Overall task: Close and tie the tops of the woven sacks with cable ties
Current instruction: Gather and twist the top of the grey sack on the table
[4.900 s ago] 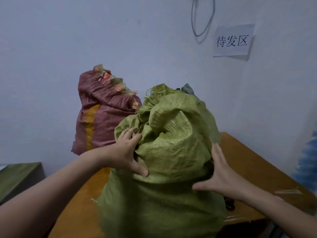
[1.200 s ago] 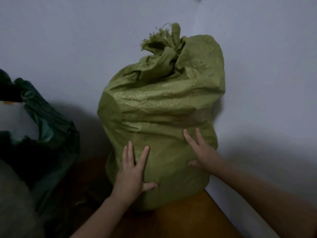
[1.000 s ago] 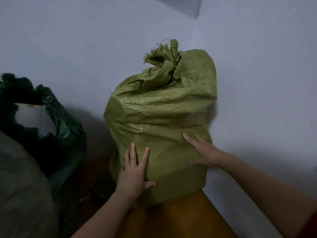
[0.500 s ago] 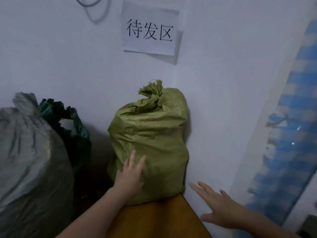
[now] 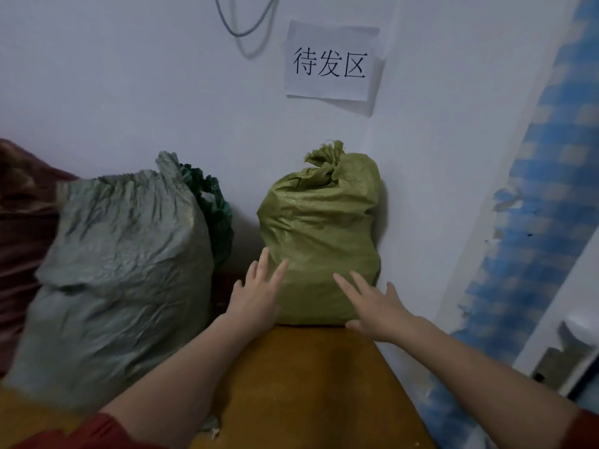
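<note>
Right hand (image 5: 376,307) has swung back in from the wall side since half a second ago. The left hand (image 5: 256,298) is still at the sack's lower left. Closest to the camera there's a red sleeve (image 5: 97,432) on the left arm, and both bare forearms reach out over the orange-brown wooden table (image 5: 308,384). Both hands are flat, fingers straight and spread, gripping nothing. Their fingertips overlap the bottom of the olive-green woven sack (image 5: 321,234), but honestly I can't tell if they're actually touching it. The sack stands upright at the far end of the table, tucked into the wall corner. It's stuffed full and wrinkly, slightly shiny, with its top (image 5: 325,163) bunched and twisted into a frayed tuft. A grey-green sack (image 5: 123,270) sits to its left, with a dark green bag (image 5: 217,209) behind that one. A paper sign (image 5: 330,63) is stuck on the wall above.
</note>
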